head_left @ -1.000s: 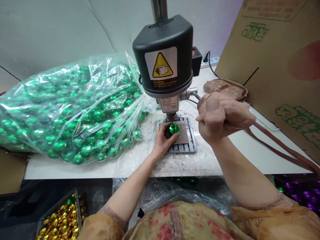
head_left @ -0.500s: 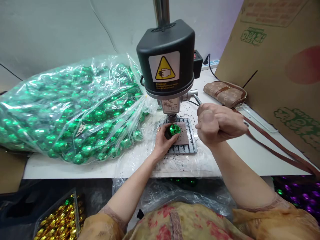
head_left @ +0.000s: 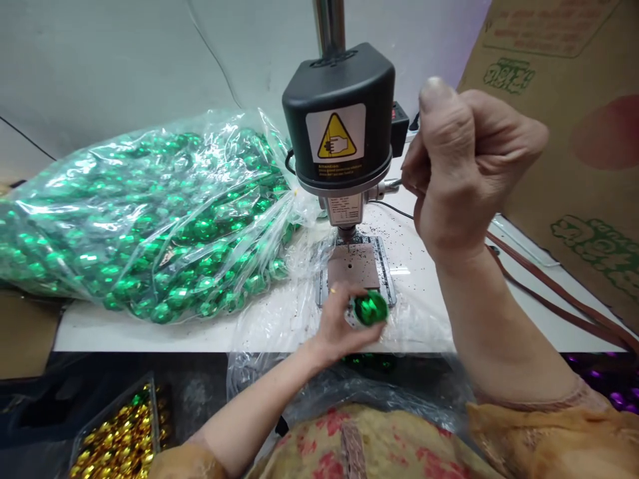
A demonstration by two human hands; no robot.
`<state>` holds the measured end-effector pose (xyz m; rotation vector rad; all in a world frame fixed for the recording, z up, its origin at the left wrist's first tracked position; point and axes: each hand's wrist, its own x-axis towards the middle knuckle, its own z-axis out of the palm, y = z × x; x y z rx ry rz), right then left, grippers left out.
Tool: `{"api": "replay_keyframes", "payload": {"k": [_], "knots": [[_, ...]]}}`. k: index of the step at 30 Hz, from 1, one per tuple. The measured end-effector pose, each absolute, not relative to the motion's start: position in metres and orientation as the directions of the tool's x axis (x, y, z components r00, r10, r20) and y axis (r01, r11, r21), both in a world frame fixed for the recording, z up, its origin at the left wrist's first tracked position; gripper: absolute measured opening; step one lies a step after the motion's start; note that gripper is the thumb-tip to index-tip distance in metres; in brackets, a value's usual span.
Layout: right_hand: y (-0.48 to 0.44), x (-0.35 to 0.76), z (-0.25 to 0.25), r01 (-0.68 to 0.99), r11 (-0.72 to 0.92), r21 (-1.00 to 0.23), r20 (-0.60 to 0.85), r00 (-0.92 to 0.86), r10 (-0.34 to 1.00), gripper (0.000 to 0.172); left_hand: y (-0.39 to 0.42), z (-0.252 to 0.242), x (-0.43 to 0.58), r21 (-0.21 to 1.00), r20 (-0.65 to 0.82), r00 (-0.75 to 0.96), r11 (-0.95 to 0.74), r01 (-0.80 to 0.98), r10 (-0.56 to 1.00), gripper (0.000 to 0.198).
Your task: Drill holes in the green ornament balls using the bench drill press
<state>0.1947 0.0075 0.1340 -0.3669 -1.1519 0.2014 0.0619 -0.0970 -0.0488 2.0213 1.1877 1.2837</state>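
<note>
My left hand [head_left: 342, 326] is closed on a faceted green ball [head_left: 369, 309], held just in front of the drill press's slotted metal base plate [head_left: 355, 267]. My right hand [head_left: 464, 159] is fisted around the press's thin metal feed lever, raised beside the black motor head [head_left: 339, 120] with its yellow warning sticker. The chuck [head_left: 345, 233] stands above the bare brown pad with a small hole in it.
A big clear bag of green balls [head_left: 150, 219] fills the table's left. A tray of gold balls [head_left: 117, 432] sits low left. Cardboard [head_left: 574, 133] leans at right, a brown strap [head_left: 549, 293] crosses the table, and purple balls [head_left: 606, 389] lie low right.
My left hand pulled the green ball off the pad toward me. My right hand swung the lever upward, and the drill head rose.
</note>
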Motion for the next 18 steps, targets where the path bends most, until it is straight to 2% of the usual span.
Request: {"api": "replay_keyframes", "payload": {"k": [3,5,7,9,11,13,15,18], "knots": [[0.007,0.195,0.130,0.014,0.915,-0.403,0.845,0.391,0.366,0.046,-0.128,-0.051,0.064,0.607,0.542,0.508,-0.730,0.315,0.670,0.052],[0.007,0.194,0.129,-0.008,0.930,-0.368,0.847,0.410,0.339,0.044,-0.129,-0.050,0.056,0.515,0.577,0.574,-0.805,0.296,0.581,0.054],[0.007,0.194,0.129,-0.018,0.933,-0.361,0.844,0.418,0.335,0.042,-0.109,-0.047,0.035,0.476,0.611,0.498,-0.788,0.390,0.616,0.038],[0.009,0.194,0.129,-0.011,0.931,-0.365,0.845,0.416,0.336,0.042,-0.072,-0.042,0.007,0.478,0.600,0.329,-0.656,0.584,0.730,0.018],[0.009,0.194,0.129,-0.007,0.935,-0.354,0.848,0.418,0.324,0.042,-0.026,-0.038,-0.022,0.444,0.527,0.205,-0.472,0.761,0.825,0.023],[0.009,0.194,0.128,-0.009,0.940,-0.341,0.850,0.424,0.313,0.043,0.018,-0.037,-0.044,0.374,0.410,0.158,-0.323,0.869,0.899,0.029],[0.009,0.193,0.128,-0.005,0.940,-0.342,0.847,0.431,0.311,0.042,0.055,-0.039,-0.055,0.302,0.331,0.185,-0.290,0.908,0.925,0.036],[0.009,0.193,0.127,0.002,0.933,-0.359,0.841,0.435,0.322,0.041,0.093,-0.044,-0.052,0.281,0.310,0.222,-0.312,0.908,0.924,0.046]]}}
